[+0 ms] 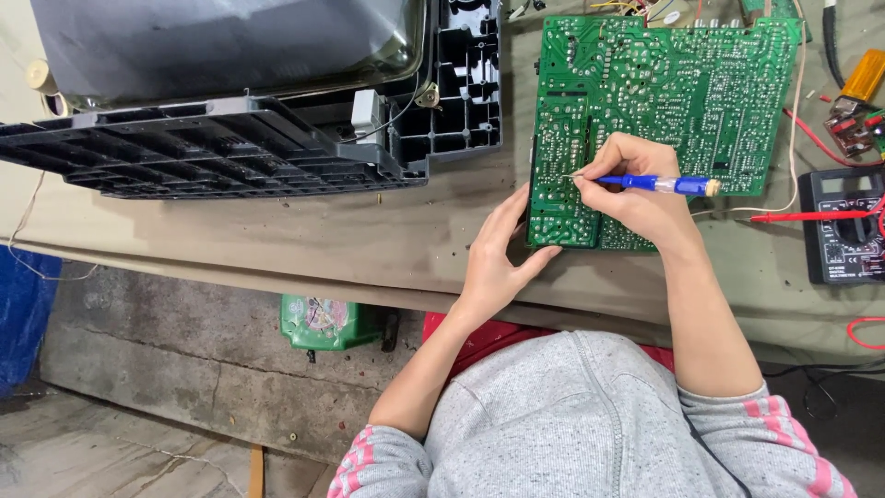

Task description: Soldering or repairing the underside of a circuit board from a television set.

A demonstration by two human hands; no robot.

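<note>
Grey speckled sleeves with pink stripes frame the nearest part of the view, and both bare forearms reach up from them onto the worn olive-drab workbench (304, 235). Left hand (498, 254) is open, its fingers spread and pressing against the near left corner of the large green printed circuit board (682, 83), which lies solder-side up toward the right end of the bench, its near edge not far from the bench's front edge. Right hand (631, 184) is closed in a pen-like grasp on a slim screwdriver with a blue and clear plastic handle (659, 184); its thin metal tip touches the board close to the left edge. Just right of the board, a red probe lead (802, 217) lies across a black multimeter (843, 226) at the bench's right edge. Farther back on the left, a black ribbed plastic television housing (230, 143) rests face-down, with the dark glass tube (221, 41) seated in it beyond.
</note>
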